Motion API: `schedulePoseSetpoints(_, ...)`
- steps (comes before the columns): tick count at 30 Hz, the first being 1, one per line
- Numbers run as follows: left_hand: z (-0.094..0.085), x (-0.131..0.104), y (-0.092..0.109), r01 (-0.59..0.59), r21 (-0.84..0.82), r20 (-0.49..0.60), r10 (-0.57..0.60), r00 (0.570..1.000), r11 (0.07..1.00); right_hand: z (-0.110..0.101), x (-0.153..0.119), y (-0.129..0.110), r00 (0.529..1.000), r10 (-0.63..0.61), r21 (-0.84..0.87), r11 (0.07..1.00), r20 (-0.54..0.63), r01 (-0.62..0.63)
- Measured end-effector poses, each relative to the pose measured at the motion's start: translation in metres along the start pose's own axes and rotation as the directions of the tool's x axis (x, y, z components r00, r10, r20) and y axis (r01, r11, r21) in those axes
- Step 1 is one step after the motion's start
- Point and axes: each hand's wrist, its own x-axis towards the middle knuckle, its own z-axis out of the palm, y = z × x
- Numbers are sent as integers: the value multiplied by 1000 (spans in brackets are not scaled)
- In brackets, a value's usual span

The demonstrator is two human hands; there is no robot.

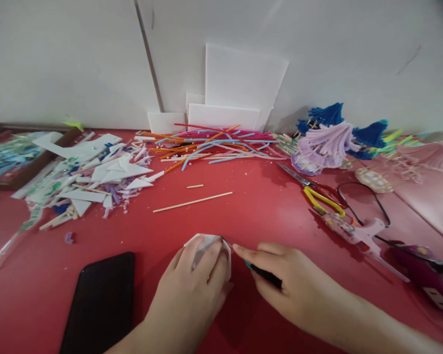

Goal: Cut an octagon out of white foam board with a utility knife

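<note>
My left hand point(195, 280) lies over a small white foam-board piece point(226, 255) with angled edges, its fingers bent and pressing the piece to the red table. Part of the piece is hidden under the fingers. In my right hand point(295, 280) is a craft knife point(266, 276) with a black and green handle. The index finger stretches along the knife, and its thin blade meets the right upper edge of the white piece. Beyond both hands lie a long thin wooden stick point(192, 202) and a short stick piece point(195, 186).
A black phone point(99, 305) lies left of my hands. White scraps point(114, 169) are heaped further left, near a brown tray point(55, 157). Coloured pipe cleaners point(221, 145) lie at the back. Scissors point(297, 174), yellow-handled pliers point(323, 201), a glue gun point(365, 233) and pleated umbrella-like crafts point(327, 142) stand right.
</note>
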Motion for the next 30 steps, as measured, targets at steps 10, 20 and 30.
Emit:
schedulePoseSetpoints(10,1,0,1,8,1,-1,-8,1000,1000,3,1,-4,1000,28,-21,999,-14,-28)
schedulePoseSetpoints(20,2,-3,1,14,-48,11,-13,1000,999,4,2,-6,998,63,-10,998,9,-63)
schedulePoseSetpoints(30,5,-4,1,12,-50,-1,-12,1000,999,7,7,-5,1000,28,-64,998,-7,-29)
